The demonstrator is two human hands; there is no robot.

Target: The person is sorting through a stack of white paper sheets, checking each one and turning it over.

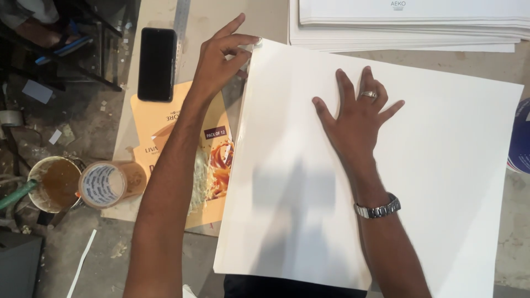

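Note:
A big stack of white sheets (441, 182) lies in front of me, slightly skewed on the work surface. My right hand (359, 118) presses flat on its top sheet with fingers spread, a ring on one finger and a metal watch (378, 209) on the wrist. My left hand (221, 58) pinches the far left corner of the top sheet between thumb and fingers.
A black phone (157, 63) and a steel ruler (181, 22) lie at far left. An orange printed carton sheet (212, 160) sticks out under the stack. A glue pot (55, 182) and tape roll (104, 185) sit at left. More white sheets (408, 25) are piled beyond.

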